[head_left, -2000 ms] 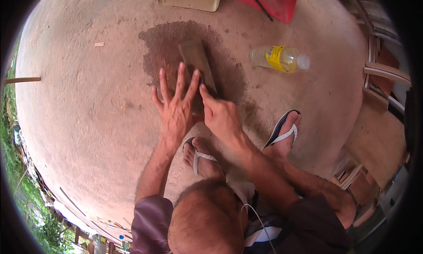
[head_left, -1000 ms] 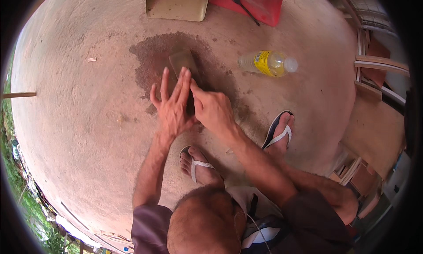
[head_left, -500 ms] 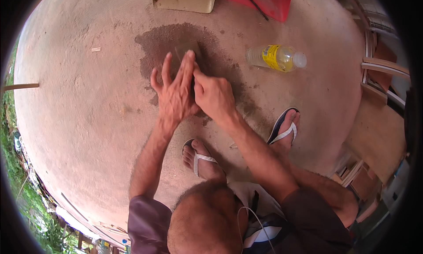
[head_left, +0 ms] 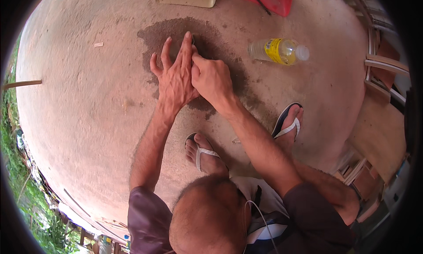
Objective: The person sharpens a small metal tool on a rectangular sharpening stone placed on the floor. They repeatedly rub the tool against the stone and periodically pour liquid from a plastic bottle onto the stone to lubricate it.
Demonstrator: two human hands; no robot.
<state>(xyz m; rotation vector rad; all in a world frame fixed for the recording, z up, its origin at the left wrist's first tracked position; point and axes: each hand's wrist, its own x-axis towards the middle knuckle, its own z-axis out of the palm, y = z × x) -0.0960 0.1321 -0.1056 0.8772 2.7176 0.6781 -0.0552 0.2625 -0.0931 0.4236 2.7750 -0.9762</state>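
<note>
Over dark, wet concrete [head_left: 152, 37], the left hand [head_left: 177, 83] is spread, the right hand [head_left: 214, 80] curled; grasps are hidden. Rubbing seems underway; steady pressure is needed.

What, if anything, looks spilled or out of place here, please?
A dark, wet-looking patch spreads unevenly around the left hand and right hand, like a spill against the paler floor. The clear bottle lies on its side to the right.

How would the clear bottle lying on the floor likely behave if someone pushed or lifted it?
Pushed across its length, the bottle would probably roll, since its rounded body lies sideways on the floor. Its see-through wall looks like thin plastic, so it may give when squeezed. Spilling seems unlikely, as the whitish cap appears to be on.
</note>
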